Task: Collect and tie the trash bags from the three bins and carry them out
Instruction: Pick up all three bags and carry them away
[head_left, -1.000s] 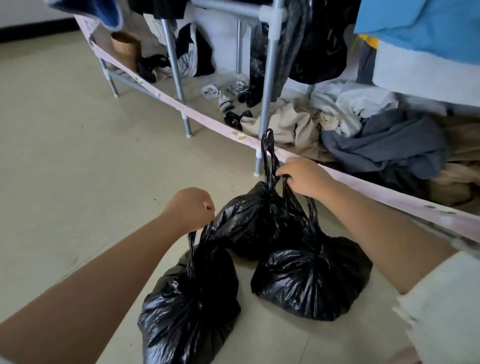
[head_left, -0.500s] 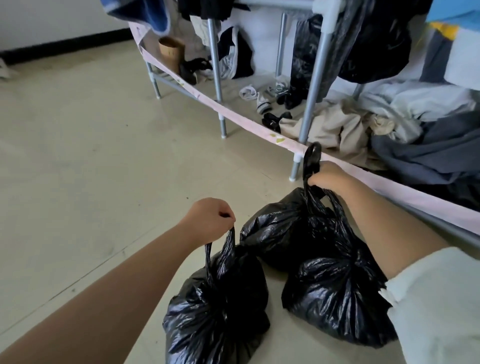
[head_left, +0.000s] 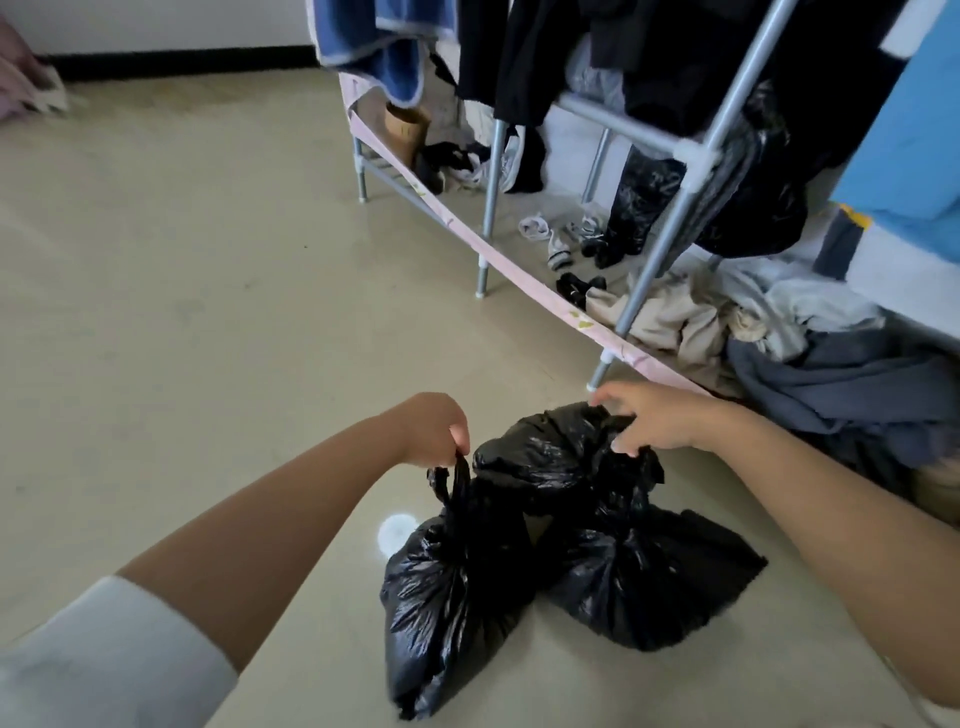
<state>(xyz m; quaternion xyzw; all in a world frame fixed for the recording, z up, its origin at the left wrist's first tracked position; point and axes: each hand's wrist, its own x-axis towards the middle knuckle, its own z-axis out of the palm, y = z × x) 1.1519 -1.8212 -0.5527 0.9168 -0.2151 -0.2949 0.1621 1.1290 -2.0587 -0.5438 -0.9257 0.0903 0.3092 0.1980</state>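
- A pale glossy floor (head_left: 208, 312) runs beside a grey metal clothes rack (head_left: 670, 244).
- Three crinkled black plastic trash bags (head_left: 597, 571) sit clustered on it (tops knotted).
- The left hand (head_left: 431, 428) is fisted around the nearest bag's handles.
- The right hand (head_left: 654, 418), fingers loosely spread, touches the far bag's top.

The person is wearing a white long-sleeved garment. The left sleeve (head_left: 104, 660) is showing as soft, plain fabric, pushed up so that its cuff is ending near the elbow and leaving the forearm bare down to the left hand (head_left: 434, 428). The right forearm is likewise bare as far as the right hand (head_left: 657, 421). Both hands are bare: no gloves, rings, watches or bands are showing on fingers or wrists. The sleeve fabric is carrying no visible print, seam marking or fastening.
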